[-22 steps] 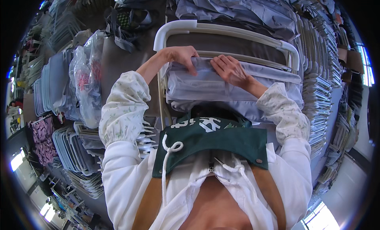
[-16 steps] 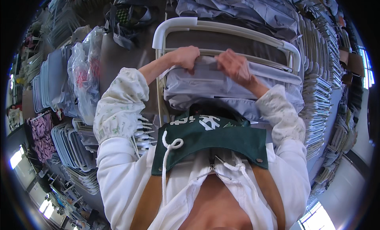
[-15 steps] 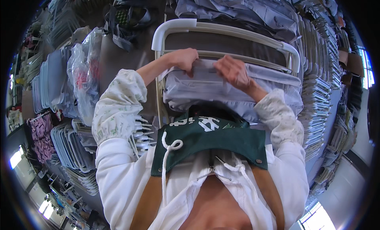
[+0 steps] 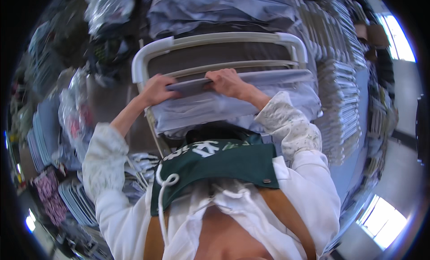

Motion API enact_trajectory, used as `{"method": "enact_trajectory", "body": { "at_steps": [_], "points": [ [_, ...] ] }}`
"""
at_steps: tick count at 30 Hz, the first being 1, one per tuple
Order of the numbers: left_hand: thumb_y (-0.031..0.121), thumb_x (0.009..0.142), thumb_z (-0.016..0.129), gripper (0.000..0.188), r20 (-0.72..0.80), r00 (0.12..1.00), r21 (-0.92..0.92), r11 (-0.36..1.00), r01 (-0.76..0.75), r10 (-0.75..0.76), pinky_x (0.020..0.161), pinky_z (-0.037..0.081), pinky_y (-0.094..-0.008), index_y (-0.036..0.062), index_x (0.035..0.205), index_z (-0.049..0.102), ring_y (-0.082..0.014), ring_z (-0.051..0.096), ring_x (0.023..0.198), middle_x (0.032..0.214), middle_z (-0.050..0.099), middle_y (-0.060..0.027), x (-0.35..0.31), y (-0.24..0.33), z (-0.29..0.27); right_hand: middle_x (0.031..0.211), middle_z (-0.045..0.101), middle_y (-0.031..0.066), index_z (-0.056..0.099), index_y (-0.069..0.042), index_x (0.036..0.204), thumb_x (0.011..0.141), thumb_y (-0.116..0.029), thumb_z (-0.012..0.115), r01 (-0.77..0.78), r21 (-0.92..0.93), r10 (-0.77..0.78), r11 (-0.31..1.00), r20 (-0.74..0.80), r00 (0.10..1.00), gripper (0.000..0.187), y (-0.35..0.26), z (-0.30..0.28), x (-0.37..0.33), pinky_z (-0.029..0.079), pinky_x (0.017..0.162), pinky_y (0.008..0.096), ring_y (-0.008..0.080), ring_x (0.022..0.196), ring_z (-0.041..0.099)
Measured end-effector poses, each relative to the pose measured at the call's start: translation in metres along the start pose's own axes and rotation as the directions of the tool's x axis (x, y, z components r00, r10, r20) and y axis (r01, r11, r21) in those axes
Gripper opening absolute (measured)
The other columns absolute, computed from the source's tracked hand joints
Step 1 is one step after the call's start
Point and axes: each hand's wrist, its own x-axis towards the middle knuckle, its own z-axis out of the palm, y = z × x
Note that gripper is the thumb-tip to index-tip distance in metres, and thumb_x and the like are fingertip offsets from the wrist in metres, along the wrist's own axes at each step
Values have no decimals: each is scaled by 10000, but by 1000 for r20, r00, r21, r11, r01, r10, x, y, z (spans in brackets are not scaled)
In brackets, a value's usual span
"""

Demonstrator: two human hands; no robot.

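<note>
A cream tubular frame (image 4: pixel 224 37) with rounded white corners lies before me, and grey fabric (image 4: pixel 268 98) hangs in folds on its near side. My left hand (image 4: pixel 157 90), slightly blurred, is closed on the fabric's upper edge near the frame's left side. Toward the middle, my right hand (image 4: pixel 227 83) grips the same edge, with its fingers curled over it just below the inner crossbar (image 4: pixel 242 65). A darker band of cloth stretches between the two hands. My fingertips are partly hidden behind the cloth.
More grey fabric (image 4: pixel 219 11) is piled beyond the frame. Stacked pale frames (image 4: pixel 336 107) stand at the right. On the left are clear plastic bags (image 4: pixel 74 112), folded grey pieces (image 4: pixel 45 130) and patterned pink cloth (image 4: pixel 49 197).
The view has shifted, so the frame appears farther left. My right hand has gone from a blurred, raised pose to gripping the fabric edge. My left hand now sits lower, by the frame's left side.
</note>
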Motion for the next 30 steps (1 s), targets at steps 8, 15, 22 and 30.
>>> {"method": "enact_trajectory", "body": {
  "at_steps": [8,15,22,30],
  "points": [
    [490,958,553,519,-322,679,-847,521,104,-660,947,466,-320,36,1203,609,-155,599,1027,1114,632,-6,-105,-89,80,876,655,150,598,-31,1063,920,-79,591,-378,171,397,910,-90,914,152,260,-143,-217,487,757,352,212,822,633],
    [275,1017,481,348,-181,734,-978,197,-65,-655,962,470,-369,44,1265,557,-203,623,1045,1120,650,-45,-114,-73,72,930,658,211,583,-28,1159,976,-273,561,-356,170,393,919,-326,860,307,313,-75,-227,487,770,389,346,898,656],
    [164,897,558,418,-460,431,-542,630,557,-776,923,456,-288,22,1287,603,-153,604,1058,1179,666,-69,-106,-62,85,1071,689,106,604,-6,1239,952,-135,561,-549,590,701,592,-40,712,318,279,-106,-294,488,881,321,153,952,630],
    [206,844,726,436,-742,645,108,915,388,-185,1047,400,-360,20,1222,614,-283,557,1187,1255,609,-122,14,93,75,1068,675,207,575,10,1254,1000,-201,516,-561,519,747,645,-273,606,335,186,-98,-324,465,912,331,290,1042,638]
  ]
}}
